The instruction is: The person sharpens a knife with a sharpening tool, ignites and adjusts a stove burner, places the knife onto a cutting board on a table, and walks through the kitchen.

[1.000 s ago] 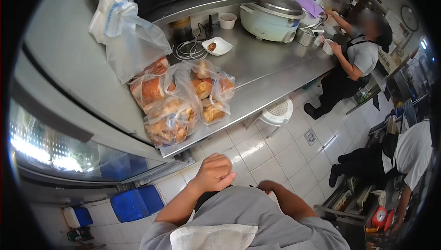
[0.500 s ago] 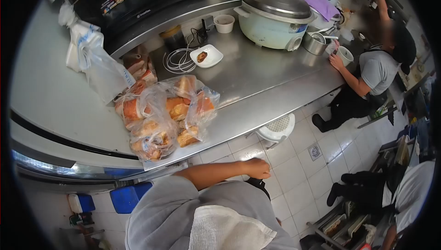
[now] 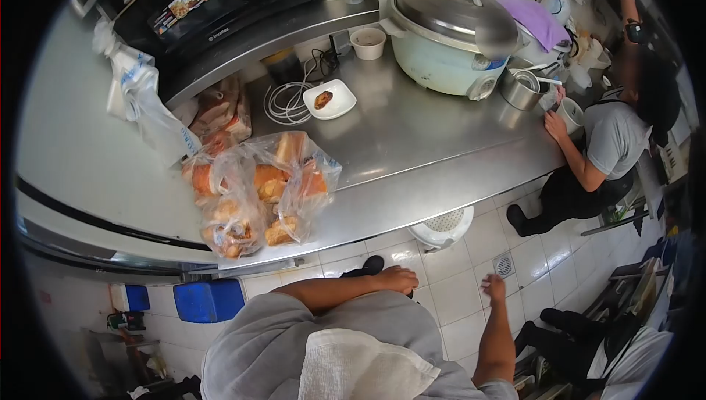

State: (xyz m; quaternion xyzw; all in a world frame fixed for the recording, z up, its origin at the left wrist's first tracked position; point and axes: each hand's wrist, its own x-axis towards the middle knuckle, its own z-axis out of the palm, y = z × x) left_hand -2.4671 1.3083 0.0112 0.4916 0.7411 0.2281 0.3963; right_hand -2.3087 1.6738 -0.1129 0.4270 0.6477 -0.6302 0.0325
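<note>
My left hand [image 3: 397,280] is curled into a loose fist in front of my grey shirt, with nothing visible in it. My right hand [image 3: 493,287] hangs over the tiled floor, fingers loosely bent and a little apart, holding nothing. Both hands are clear of the steel counter [image 3: 412,157]. Nearest on its front left corner are clear plastic bags of bread [image 3: 265,187]. Behind them a small white dish [image 3: 340,104] holds one browned piece of food [image 3: 323,99]. A large rice cooker [image 3: 441,51] with a metal lid stands toward the back.
A white stool [image 3: 443,229] is partly under the counter. A co-worker [image 3: 618,135] stands at its right end, one hand by a white tub [image 3: 571,115]. Another person [image 3: 632,363] is at lower right. A blue bin [image 3: 209,301] sits on the floor at left.
My right hand and forearm have come into view at lower right. My left hand has shifted slightly left and down. The view has moved a little; the counter items stay in place.
</note>
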